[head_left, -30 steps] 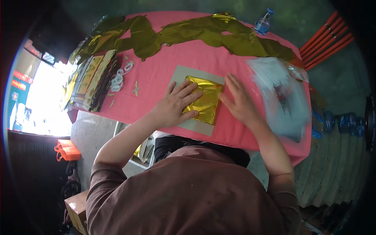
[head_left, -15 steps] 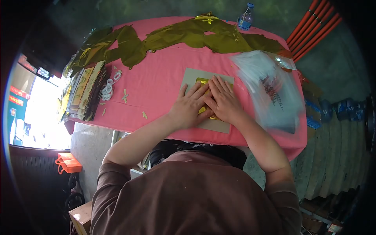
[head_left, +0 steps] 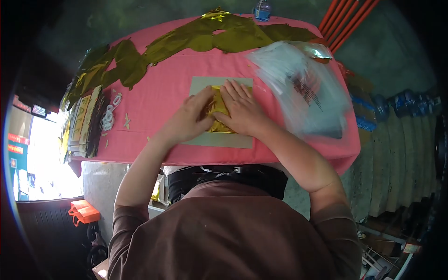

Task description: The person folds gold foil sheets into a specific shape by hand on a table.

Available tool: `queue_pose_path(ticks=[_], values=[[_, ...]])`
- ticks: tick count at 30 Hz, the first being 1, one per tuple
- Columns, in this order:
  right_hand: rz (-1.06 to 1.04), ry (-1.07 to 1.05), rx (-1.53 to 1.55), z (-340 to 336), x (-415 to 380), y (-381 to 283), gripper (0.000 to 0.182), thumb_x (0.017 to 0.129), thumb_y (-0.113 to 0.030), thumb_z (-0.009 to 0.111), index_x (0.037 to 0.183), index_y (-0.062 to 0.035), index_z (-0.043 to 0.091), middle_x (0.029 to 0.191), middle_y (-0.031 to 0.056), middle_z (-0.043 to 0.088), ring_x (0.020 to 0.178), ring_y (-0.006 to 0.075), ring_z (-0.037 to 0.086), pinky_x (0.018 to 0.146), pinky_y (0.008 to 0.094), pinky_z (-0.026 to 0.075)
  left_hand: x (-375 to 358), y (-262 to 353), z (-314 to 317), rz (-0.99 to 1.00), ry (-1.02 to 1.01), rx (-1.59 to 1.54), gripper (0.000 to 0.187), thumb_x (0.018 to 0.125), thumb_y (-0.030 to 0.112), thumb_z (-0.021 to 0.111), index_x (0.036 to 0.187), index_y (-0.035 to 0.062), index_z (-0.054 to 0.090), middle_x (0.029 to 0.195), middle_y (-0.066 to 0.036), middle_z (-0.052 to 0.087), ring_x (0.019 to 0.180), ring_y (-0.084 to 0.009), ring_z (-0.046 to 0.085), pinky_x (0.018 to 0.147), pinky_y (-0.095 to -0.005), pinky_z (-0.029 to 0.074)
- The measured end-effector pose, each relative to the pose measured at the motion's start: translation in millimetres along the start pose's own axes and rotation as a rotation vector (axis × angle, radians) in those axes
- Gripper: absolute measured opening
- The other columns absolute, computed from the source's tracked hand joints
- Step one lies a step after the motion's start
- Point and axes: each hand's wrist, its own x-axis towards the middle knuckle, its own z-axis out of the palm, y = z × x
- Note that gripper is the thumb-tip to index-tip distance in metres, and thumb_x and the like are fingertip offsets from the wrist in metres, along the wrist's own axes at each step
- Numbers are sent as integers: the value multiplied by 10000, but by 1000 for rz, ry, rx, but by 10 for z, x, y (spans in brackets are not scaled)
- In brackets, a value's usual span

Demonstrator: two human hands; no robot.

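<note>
A shiny gold foil packet [head_left: 216, 107] lies on a grey-beige board [head_left: 233, 140] in front of me on the pink-covered table. My left hand [head_left: 190, 115] is at the packet's left side, its fingers bent together over the edge and the thumb low against it. My right hand [head_left: 239, 108] lies flat across the packet's right part, fingers stretched and pointing away from me, thumb reaching toward the middle. Both hands hide parts of the packet.
Clear plastic bags [head_left: 303, 93] are piled at the right of the pink cloth [head_left: 154, 98]. Gold foil sheeting [head_left: 224, 35] runs along the back. A stack of printed packets [head_left: 84, 123] and white rings [head_left: 108, 117] lie left. A bottle [head_left: 262, 11] stands at the far edge.
My hands were close together, flat over the foil. The left has moved apart to the left side and its fingers have bent; more gold shows between them. The whole view has shifted.
</note>
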Motion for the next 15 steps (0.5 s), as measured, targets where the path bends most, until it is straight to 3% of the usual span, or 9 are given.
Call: queue_pose_path(ticks=[2, 3, 6, 9, 10, 12, 15], values=[[-18, 6, 18, -27, 5, -12, 759, 869, -475, 486, 1361, 70, 294, 1418, 241, 297, 1359, 340, 222, 1120, 436, 145, 112, 105, -82, -112, 147, -177, 477, 766, 122, 584, 1222, 22, 486, 1304, -180, 464, 1190, -348, 462, 973, -440, 392], [-17, 9, 15, -51, 16, -15, 759, 869, -475, 486, 1361, 70, 294, 1418, 241, 297, 1359, 340, 222, 1120, 436, 145, 194, 163, -96, -108, 147, -177, 477, 766, 122, 584, 1222, 22, 486, 1304, -180, 464, 1190, -348, 462, 973, -440, 392], [-13, -109, 8, -63, 8, 6, 729, 841, -440, 503, 1328, 78, 344, 1393, 223, 335, 1341, 345, 247, 1114, 455, 155, 514, 367, 16, 175, 98, -38, 343, 776, 76, 596, 1117, 54, 566, 1123, -133, 574, 1025, -310, 566, 842, -377, 469], [-155, 93, 246, -2, -16, 79, 694, 829, -383, 499, 1325, 78, 345, 1371, 238, 353, 1336, 353, 259, 1106, 464, 181, 798, 690, 228, 399, -31, 192, 319, 769, 64, 579, 1088, 61, 587, 1117, -96, 585, 998, -260, 575, 812, -362, 479], [-145, 60, 122, -17, -31, 69, 718, 838, -397, 484, 1347, 77, 303, 1400, 241, 307, 1350, 353, 232, 1112, 463, 160, 896, 764, 312, 401, -26, 193, 319, 769, 64, 579, 1088, 61, 587, 1117, -96, 585, 998, -260, 575, 812, -362, 479], [-122, -2, -125, -42, -43, 60, 767, 856, -424, 453, 1390, 75, 218, 1457, 248, 216, 1378, 353, 177, 1126, 463, 117, 1098, 830, 468, 652, 98, 329, 350, 761, 54, 551, 1109, 54, 581, 1126, -72, 587, 1013, -235, 571, 812, -345, 487], [-118, -40, -137, -32, 5, 46, 756, 864, -420, 426, 1394, 76, 211, 1459, 256, 204, 1381, 358, 163, 1128, 457, 110, 1243, 846, 612, 644, 101, 435, 315, 751, 49, 531, 1061, 42, 581, 1067, -61, 592, 985, -227, 574, 786, -316, 497]])
